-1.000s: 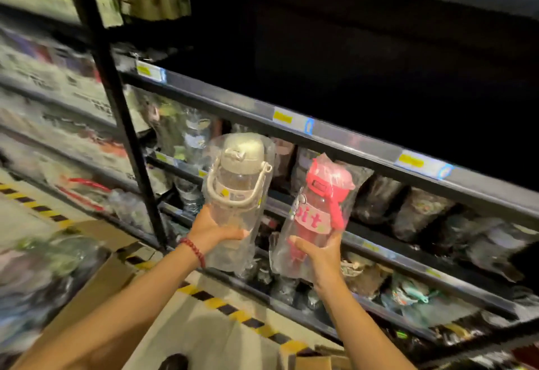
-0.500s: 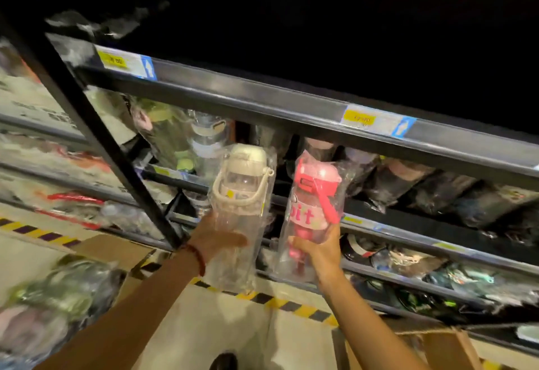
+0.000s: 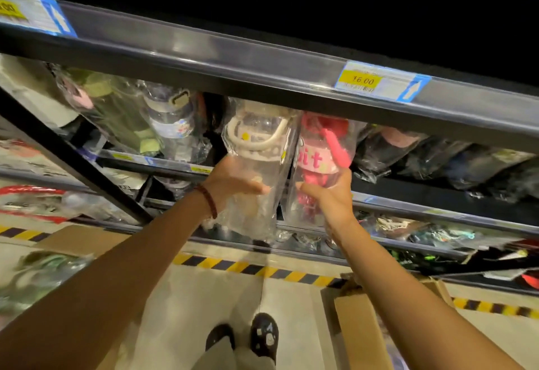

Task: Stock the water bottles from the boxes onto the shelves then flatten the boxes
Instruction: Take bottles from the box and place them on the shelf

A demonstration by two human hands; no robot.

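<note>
At the bottom centre of the frame, the person's two dark shoes (image 3: pixel 253 337) stand on a pale floor (image 3: pixel 204 296). A cardboard box (image 3: pixel 361 329) sits at the lower right, just beside the right forearm, and a second cardboard box (image 3: pixel 78 241) lies at the middle left, behind the left forearm. A yellow-and-black striped floor line (image 3: pixel 253 269) runs across the frame in front of the shelving.

Both arms reach up toward the centre of the frame. The left hand (image 3: pixel 233 180), with a red bead bracelet (image 3: pixel 208 200) at the wrist, grasps the cream-lidded bottle (image 3: pixel 259 148) around its lower body; the thumb lies across the front of the clear plastic bag that wraps the bottle. The bottle stands above the hand, and its lid and looped handle reach just under the shelf edge. The right hand (image 3: pixel 329 197) grasps the pink bottle (image 3: pixel 318 159), also bagged, at its lower half; the pink lid and strap sit above the fingers. The two bottles are side by side and touching or nearly so.

Behind them, bagged bottles (image 3: pixel 157 118) fill the shelf level at the left, and darker bagged bottles (image 3: pixel 437 156) fill it at the right. The upper shelf rail (image 3: pixel 233 57) crosses the frame diagonally and carries a yellow price tag (image 3: pixel 361 81) at the upper right. The space above the rail is dark.
</note>
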